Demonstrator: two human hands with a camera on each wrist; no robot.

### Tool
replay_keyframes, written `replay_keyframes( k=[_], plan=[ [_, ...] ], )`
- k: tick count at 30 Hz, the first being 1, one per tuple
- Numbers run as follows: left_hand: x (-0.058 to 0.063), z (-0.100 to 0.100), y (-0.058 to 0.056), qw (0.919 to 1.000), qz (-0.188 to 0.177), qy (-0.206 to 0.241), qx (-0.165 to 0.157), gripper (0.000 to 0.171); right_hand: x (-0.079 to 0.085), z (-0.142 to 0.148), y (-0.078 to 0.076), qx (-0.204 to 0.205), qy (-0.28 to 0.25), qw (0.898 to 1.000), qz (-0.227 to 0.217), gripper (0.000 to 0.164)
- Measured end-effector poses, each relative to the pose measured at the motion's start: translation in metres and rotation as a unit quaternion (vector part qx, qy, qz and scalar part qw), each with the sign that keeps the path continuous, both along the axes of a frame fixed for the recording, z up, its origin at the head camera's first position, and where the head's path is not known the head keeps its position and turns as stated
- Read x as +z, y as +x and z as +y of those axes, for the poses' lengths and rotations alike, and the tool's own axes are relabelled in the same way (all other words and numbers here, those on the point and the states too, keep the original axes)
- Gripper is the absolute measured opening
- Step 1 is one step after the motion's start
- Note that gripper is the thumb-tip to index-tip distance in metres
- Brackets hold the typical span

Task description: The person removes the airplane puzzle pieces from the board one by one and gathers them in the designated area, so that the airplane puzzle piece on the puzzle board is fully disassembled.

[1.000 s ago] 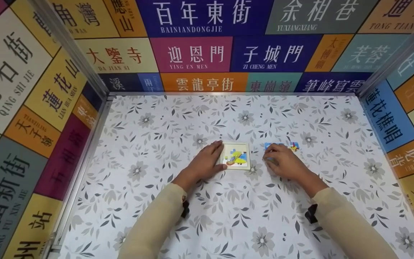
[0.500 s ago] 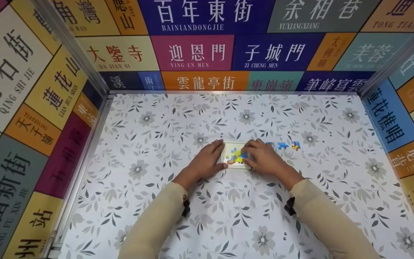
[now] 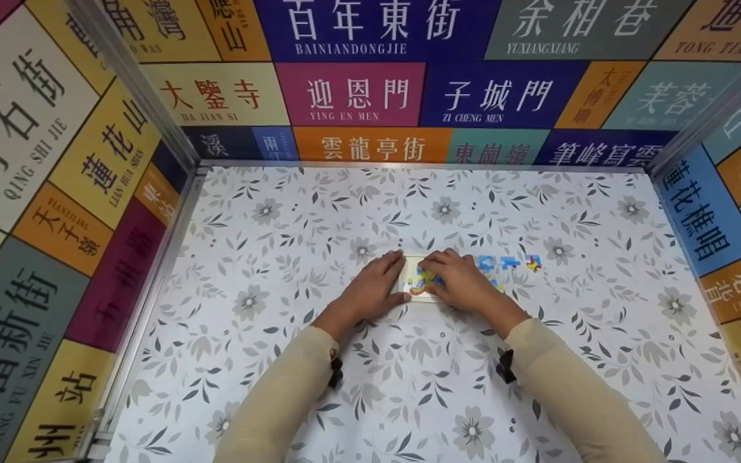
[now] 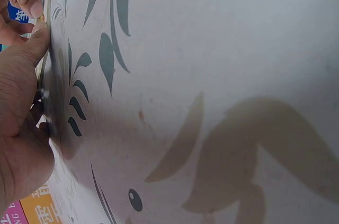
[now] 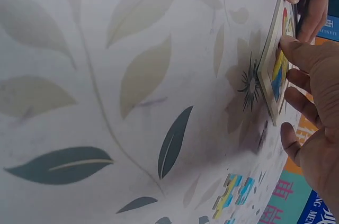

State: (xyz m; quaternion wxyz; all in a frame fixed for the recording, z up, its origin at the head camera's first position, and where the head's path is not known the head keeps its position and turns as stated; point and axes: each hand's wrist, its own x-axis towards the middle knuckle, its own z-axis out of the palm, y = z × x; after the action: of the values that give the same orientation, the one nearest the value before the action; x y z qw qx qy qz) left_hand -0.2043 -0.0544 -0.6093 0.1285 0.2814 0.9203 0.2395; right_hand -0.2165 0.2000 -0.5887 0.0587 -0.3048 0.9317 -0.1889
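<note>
A small pale-rimmed jigsaw puzzle tray (image 3: 412,262) lies on the table, its yellow and blue picture (image 5: 278,75) partly covered by fingers. My left hand (image 3: 369,286) holds the tray's left side, with the thumb at the near corner and the fingers along the far part. My right hand (image 3: 460,280) is over the right half, thumb and fingers bent down onto the picture. Between its fingertips a jigsaw piece is mostly hidden. In the right wrist view the right thumb (image 5: 296,49) touches the picture.
Right of the tray lie loose blue pieces (image 3: 510,262) and a blue piece with a red and yellow star (image 3: 533,263). A yellow and blue piece (image 5: 226,196) lies near the right hand. Panels with large lettering (image 3: 351,93) wall the flower-patterned table (image 3: 319,212).
My right hand has moved left from the loose pieces to the tray, then slightly farther left over the picture. My left hand has stayed at the tray's left side.
</note>
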Motion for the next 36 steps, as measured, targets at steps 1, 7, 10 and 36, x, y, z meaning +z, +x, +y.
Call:
replay_keyframes(
  k=[1,7,10,36],
  plan=[
    [0.000,0.000,0.000,1.0000,0.003,0.002,-0.001,0.082,0.000,-0.001,0.000,0.001,-0.002,1.000,-0.001,0.047],
    [-0.001,0.001,-0.001,0.9999,0.016,0.003,-0.003,0.082,-0.001,-0.002,0.000,0.008,-0.028,1.000,-0.003,0.042],
    [-0.002,0.000,-0.001,0.9998,0.020,0.007,-0.006,0.082,-0.001,-0.002,0.000,0.013,-0.039,0.999,-0.004,0.039],
    [-0.002,0.001,-0.001,0.9999,0.004,-0.013,0.004,0.083,-0.016,-0.003,-0.004,0.076,-0.107,0.990,0.051,0.024]
  ],
)
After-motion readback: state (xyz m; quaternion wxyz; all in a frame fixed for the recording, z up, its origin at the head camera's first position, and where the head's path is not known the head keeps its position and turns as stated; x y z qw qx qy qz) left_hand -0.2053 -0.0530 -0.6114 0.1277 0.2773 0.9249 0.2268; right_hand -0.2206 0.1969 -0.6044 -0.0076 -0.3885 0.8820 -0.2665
